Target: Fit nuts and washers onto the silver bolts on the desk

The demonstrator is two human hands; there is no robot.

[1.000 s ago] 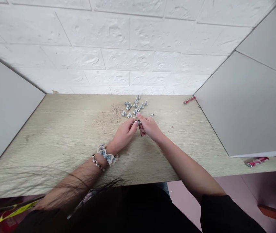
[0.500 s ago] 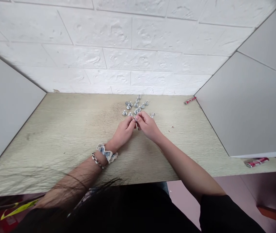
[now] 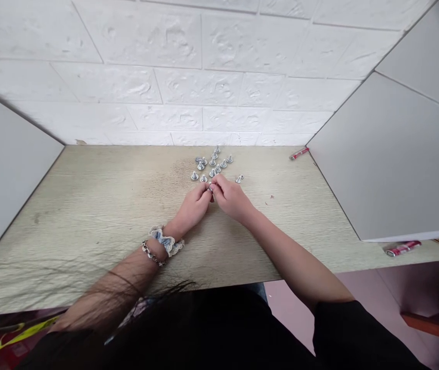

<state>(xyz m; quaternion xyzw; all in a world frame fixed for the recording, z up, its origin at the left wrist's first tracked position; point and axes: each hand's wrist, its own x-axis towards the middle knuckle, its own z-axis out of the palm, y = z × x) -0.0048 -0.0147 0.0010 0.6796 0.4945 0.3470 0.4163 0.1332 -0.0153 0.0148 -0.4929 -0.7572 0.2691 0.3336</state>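
The left hand (image 3: pixel 193 206) and right hand (image 3: pixel 231 198) met at the fingertips, pinching a small metal bolt (image 3: pixel 210 188) over the table (image 3: pixel 107 210), near the standing bolts (image 3: pixel 213 161); fingers hid most of it; it seemed light, stiff and hardly fragile, though smooth metal might slip; judging by the others, the wide rim or the shank offered the surest hold.

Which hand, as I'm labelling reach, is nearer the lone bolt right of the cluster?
Right. The right hand is just left of the lone bolt, slightly nearer the camera; the left hand is farther left.
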